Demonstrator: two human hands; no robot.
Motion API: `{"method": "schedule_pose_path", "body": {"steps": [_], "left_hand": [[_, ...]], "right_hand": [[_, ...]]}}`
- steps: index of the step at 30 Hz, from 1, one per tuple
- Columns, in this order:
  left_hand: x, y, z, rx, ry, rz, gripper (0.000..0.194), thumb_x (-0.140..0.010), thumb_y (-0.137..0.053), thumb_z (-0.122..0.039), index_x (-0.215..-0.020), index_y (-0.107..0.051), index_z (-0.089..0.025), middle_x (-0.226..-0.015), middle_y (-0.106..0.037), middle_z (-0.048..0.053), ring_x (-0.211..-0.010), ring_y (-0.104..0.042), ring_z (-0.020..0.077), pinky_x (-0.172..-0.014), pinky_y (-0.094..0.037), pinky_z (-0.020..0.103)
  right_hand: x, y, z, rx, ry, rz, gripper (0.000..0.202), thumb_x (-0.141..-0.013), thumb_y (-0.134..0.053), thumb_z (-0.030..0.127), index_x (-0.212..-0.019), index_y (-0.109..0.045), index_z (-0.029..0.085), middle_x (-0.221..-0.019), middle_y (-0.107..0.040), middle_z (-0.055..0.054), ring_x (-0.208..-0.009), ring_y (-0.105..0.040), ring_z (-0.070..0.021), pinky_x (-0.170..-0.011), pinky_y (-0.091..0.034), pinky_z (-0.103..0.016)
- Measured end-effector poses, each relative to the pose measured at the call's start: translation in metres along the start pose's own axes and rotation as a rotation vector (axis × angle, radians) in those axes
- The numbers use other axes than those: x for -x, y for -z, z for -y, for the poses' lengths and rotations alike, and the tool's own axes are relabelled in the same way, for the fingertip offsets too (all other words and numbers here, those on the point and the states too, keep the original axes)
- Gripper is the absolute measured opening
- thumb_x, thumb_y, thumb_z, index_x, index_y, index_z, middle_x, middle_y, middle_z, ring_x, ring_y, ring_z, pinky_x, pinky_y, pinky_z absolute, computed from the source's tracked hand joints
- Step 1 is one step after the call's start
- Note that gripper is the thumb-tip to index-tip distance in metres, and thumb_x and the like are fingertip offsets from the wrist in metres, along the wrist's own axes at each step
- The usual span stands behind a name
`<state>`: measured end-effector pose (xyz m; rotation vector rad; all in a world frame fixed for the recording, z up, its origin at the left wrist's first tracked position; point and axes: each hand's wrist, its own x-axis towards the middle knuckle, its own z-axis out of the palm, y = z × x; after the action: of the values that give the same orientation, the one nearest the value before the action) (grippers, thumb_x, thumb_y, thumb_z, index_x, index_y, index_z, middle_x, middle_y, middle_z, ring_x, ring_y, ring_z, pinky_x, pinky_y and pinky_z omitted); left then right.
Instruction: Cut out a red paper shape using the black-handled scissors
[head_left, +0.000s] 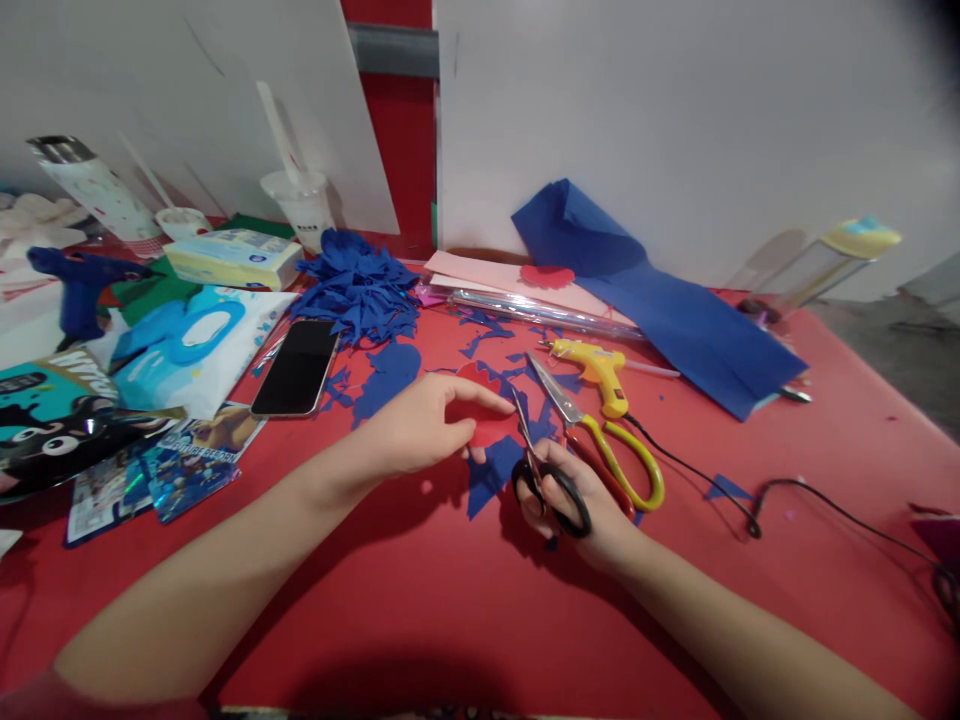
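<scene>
My left hand (424, 425) is closed on a red paper piece (487, 432) with a scalloped edge, its index finger stretched along the top. That piece blends with the red table, so its outline is partly hard to make out. In my right hand (585, 505) is a small pair of black-handled scissors (525, 425), fingers through the loops. The blades point up and away, close to my left index fingertip. Dark blue paper scraps (495, 472) lie beneath both hands. Just beyond my right hand rest larger scissors (592, 430) with yellow and red handles.
A yellow glue gun (596, 370) trails a black cord rightward. Behind stand a blue paper pile (360, 290), pink sheets (517, 278) and a long blue sheet (675, 310). At left are a phone (296, 368), snack packets (195, 460), a blue glue gun (79, 290) and a cup (300, 205).
</scene>
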<state>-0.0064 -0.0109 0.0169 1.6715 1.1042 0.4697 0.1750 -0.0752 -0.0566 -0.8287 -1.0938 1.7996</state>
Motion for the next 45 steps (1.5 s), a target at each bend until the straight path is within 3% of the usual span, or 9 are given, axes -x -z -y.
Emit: {"method": "schedule_pose_path", "body": {"steps": [8, 13, 15, 25, 45], "left_hand": [[0.001, 0.003, 0.000, 0.003, -0.026, 0.011, 0.043, -0.064, -0.042, -0.003, -0.098, -0.065, -0.016, -0.101, -0.068, 0.006, -0.060, -0.064, 0.0093, -0.059, -0.051, 0.020], [0.002, 0.014, 0.001, -0.080, -0.035, 0.119, 0.044, -0.064, -0.041, -0.003, -0.097, -0.067, -0.017, -0.065, -0.068, 0.001, -0.057, -0.063, 0.0118, -0.056, -0.049, 0.020], [0.003, 0.019, 0.000, -0.111, -0.037, 0.157, 0.044, -0.063, -0.041, -0.003, -0.095, -0.068, -0.018, -0.059, -0.067, 0.000, -0.056, -0.063, 0.0123, -0.057, -0.049, 0.021], [0.005, 0.027, 0.000, -0.115, -0.034, 0.222, 0.045, -0.060, -0.042, -0.002, -0.087, -0.071, -0.021, -0.082, -0.072, -0.001, -0.054, -0.065, 0.0102, -0.054, -0.048, 0.017], [0.005, 0.028, 0.001, -0.168, -0.103, 0.252, 0.047, -0.060, -0.041, -0.001, -0.086, -0.072, -0.023, -0.078, -0.072, -0.001, -0.052, -0.064, 0.0107, -0.052, -0.048, 0.018]], "right_hand": [[0.001, -0.003, 0.005, -0.026, 0.012, 0.046, 0.040, -0.073, -0.060, 0.054, -0.076, -0.035, 0.022, -0.057, -0.045, 0.007, -0.040, -0.038, -0.0070, -0.041, -0.025, -0.020], [0.002, -0.001, 0.007, -0.044, -0.029, 0.124, 0.041, -0.073, -0.059, 0.054, -0.076, -0.035, 0.022, -0.058, -0.046, 0.006, -0.042, -0.038, -0.0075, -0.041, -0.023, -0.021], [0.002, 0.001, 0.006, -0.044, -0.048, 0.149, 0.042, -0.072, -0.060, 0.055, -0.077, -0.034, 0.022, -0.058, -0.046, 0.006, -0.042, -0.038, -0.0074, -0.041, -0.022, -0.021], [0.002, 0.006, 0.001, -0.005, -0.088, 0.226, 0.040, -0.074, -0.059, 0.054, -0.079, -0.035, 0.022, -0.059, -0.049, 0.005, -0.043, -0.040, -0.0079, -0.042, -0.024, -0.021], [0.002, 0.006, 0.002, 0.031, -0.089, 0.249, 0.040, -0.074, -0.059, 0.053, -0.078, -0.035, 0.021, -0.059, -0.048, 0.005, -0.043, -0.041, -0.0075, -0.042, -0.023, -0.021]]}}
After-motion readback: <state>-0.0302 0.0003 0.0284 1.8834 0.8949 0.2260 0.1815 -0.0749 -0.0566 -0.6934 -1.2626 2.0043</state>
